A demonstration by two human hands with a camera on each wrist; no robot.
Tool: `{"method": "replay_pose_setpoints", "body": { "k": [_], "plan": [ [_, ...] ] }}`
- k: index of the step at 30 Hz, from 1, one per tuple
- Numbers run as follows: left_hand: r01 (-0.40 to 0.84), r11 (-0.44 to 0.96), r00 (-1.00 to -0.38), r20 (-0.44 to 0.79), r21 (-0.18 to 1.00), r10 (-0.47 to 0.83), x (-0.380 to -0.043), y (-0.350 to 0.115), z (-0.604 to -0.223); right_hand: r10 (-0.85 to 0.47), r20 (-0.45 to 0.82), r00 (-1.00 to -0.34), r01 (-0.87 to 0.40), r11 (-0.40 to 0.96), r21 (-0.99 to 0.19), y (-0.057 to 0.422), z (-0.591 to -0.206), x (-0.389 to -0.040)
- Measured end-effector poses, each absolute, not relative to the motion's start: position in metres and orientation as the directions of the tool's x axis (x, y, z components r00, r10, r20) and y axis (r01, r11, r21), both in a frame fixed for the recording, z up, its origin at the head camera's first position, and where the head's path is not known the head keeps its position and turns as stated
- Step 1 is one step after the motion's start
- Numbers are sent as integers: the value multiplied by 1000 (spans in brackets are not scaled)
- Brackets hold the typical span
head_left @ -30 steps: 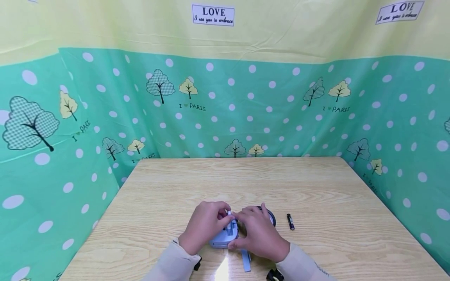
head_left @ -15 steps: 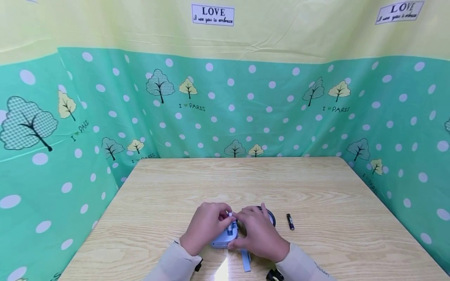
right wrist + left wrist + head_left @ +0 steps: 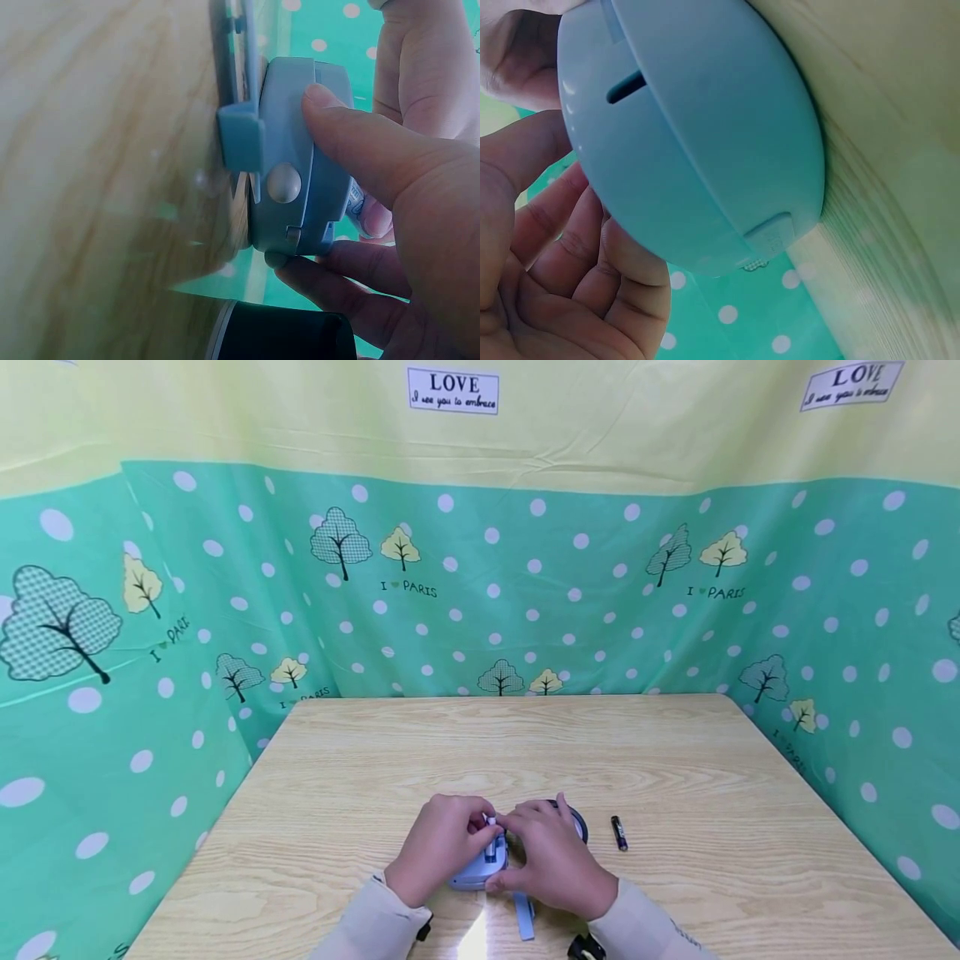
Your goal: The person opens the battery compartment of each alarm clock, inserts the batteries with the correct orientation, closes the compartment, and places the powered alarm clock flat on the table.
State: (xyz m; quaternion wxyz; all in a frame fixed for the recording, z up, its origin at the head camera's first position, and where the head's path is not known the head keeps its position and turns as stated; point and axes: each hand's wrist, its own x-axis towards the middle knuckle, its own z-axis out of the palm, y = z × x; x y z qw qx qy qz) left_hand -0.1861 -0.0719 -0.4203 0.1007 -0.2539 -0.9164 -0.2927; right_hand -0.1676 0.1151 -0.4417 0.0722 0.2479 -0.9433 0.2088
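A light blue rounded plastic device [image 3: 468,874] lies on the table under both hands, a narrow slot in its top face. My left hand [image 3: 442,839] pinches a small battery [image 3: 491,852] at its far end. That battery lies in or over the slot; how deep it sits is unclear. My right hand [image 3: 551,856] holds the device, thumb [image 3: 337,120] on one side and fingertips around the other. In the right wrist view, part of the battery [image 3: 355,199] shows beyond the device [image 3: 289,131]. The left wrist view shows the device's smooth side [image 3: 727,135].
Another dark battery [image 3: 618,833] lies on the table right of my right hand. Behind that hand is a black-rimmed round object [image 3: 581,825], mostly covered. A light blue strip-like piece [image 3: 524,917] lies near the right wrist. Patterned cloth [image 3: 525,585] stands around the table.
My left hand has shifted very slightly right and toward me with the battery, which now looks darker in the slot. The right hand stays in place on the device.
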Motion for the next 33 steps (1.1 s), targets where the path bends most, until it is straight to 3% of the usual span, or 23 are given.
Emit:
{"method": "replay_pose_setpoints", "body": {
  "k": [33],
  "plan": [
    [509, 709, -861, 304, 488, 408, -185, -71, -422, -435, 233, -870, -492, 791, -363, 114, -443, -168]
  ]
}}
